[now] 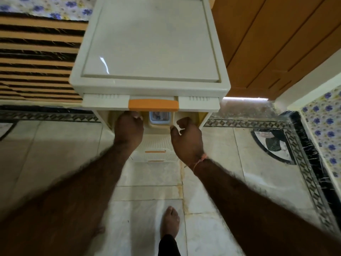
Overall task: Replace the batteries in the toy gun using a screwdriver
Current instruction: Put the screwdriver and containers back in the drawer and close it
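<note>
Since no toy gun or screwdriver shows, I think the job's barely begun: left hand (pixel 129 126) curls at the drawer (pixel 153 105) handle, right hand (pixel 187 137) loosely curled, holding nothing.

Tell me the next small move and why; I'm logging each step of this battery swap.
Probably pull the top drawer further out. The left hand is curled under its orange handle, the drawer sits only slightly out of the cabinet, and nothing inside shows yet. The right hand hovers loosely curled beside it, holding nothing. No toy gun or screwdriver is in view.
</note>
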`<state>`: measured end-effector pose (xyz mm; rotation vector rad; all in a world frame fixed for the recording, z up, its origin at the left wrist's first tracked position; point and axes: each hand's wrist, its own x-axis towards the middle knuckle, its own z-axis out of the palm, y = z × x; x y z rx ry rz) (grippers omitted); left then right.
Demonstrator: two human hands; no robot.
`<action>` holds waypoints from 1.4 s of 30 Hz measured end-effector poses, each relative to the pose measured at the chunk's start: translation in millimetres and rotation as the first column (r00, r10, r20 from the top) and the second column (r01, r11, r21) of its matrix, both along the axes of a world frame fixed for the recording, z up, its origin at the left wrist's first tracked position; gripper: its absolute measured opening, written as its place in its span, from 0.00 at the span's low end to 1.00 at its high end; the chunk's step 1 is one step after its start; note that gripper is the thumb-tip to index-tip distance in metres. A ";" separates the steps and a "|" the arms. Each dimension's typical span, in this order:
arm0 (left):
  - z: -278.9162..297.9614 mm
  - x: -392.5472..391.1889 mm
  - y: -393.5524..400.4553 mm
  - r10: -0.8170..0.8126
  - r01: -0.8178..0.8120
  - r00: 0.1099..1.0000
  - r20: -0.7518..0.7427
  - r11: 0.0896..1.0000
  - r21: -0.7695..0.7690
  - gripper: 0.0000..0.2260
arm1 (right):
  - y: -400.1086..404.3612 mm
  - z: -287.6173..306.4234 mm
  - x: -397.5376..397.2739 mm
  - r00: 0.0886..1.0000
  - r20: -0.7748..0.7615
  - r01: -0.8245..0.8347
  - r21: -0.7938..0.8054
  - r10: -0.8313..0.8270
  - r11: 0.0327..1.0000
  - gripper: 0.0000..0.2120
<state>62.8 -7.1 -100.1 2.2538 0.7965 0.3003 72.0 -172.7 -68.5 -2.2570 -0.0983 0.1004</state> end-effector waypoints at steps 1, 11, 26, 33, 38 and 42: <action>10.4 -17.1 -8.1 -0.059 0.056 0.996 0.068 0.998 0.037 0.07 | -1.3 4.6 -10.4 0.997 0.067 -0.037 -0.028 0.039 0.999 0.10; 120.7 -65.8 -17.8 -0.449 0.303 0.892 0.052 0.678 0.670 0.14 | 19.1 104.4 -40.0 0.836 0.430 -0.129 -0.450 0.341 0.883 0.15; 150.9 -76.4 -19.2 -0.425 0.468 0.877 -0.223 0.655 0.594 0.18 | 20.1 129.2 -51.2 0.889 0.183 -0.242 -0.592 0.420 0.769 0.21; 169.1 -61.3 -22.0 -0.379 0.502 0.865 -0.330 0.647 0.574 0.19 | 17.6 137.1 -41.6 0.901 0.051 -0.326 -0.576 0.431 0.749 0.25; 173.8 -53.5 -19.9 -0.371 0.540 0.841 -0.393 0.604 0.586 0.16 | 20.2 131.5 -33.3 0.906 0.045 -0.324 -0.566 0.421 0.758 0.22; 178.1 -50.2 -21.3 -0.353 0.546 0.837 -0.419 0.600 0.585 0.15 | 27.0 137.7 -22.9 0.917 0.040 -0.323 -0.509 0.396 0.798 0.19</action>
